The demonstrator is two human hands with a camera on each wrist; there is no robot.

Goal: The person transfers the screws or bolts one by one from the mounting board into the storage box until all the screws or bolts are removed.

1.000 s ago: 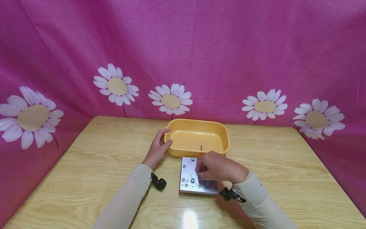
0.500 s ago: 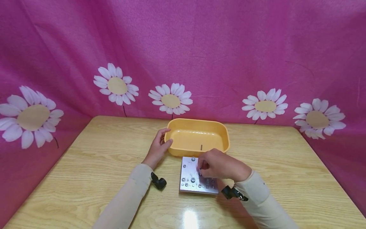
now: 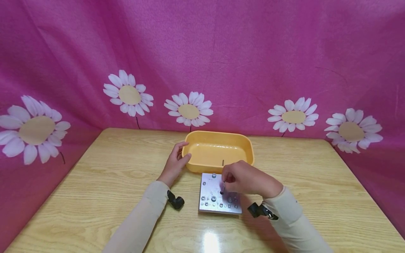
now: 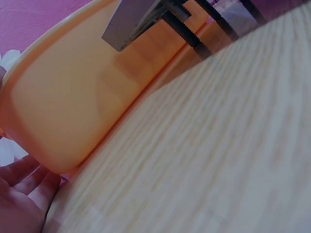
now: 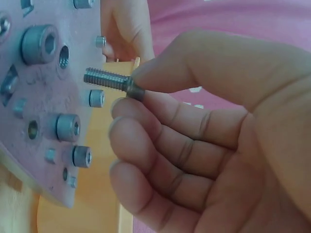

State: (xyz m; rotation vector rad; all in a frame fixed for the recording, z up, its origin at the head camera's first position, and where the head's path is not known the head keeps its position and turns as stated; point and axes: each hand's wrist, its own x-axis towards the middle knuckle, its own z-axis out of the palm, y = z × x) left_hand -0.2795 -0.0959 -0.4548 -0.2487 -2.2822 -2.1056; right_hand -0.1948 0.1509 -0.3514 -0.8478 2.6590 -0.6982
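My right hand (image 3: 248,179) pinches a small socket-head screw (image 5: 104,79) between thumb and forefinger. In the right wrist view, its threaded end faces the metal plate (image 3: 207,191) and stands apart from it. Several other socket-head screws (image 5: 40,44) sit in the plate, and an open hole (image 5: 64,57) shows near the screw's tip. My left hand (image 3: 173,165) grips the left end of the yellow basin (image 3: 202,169), thumb over the rim and fingers outside. In the left wrist view, threaded ends (image 4: 181,29) stick out beneath the plate.
A thin dark rod-like piece (image 3: 223,162) lies inside the basin near its front wall. The plate is just in front of the basin on the wooden table (image 3: 110,182). A pink curtain (image 3: 240,63) with printed daisies hangs behind and along the sides.
My right hand has shifted to the right and slightly away from the plate with the screw, uncovering a dark hole. My left hand, the basin and the plate have stayed put.
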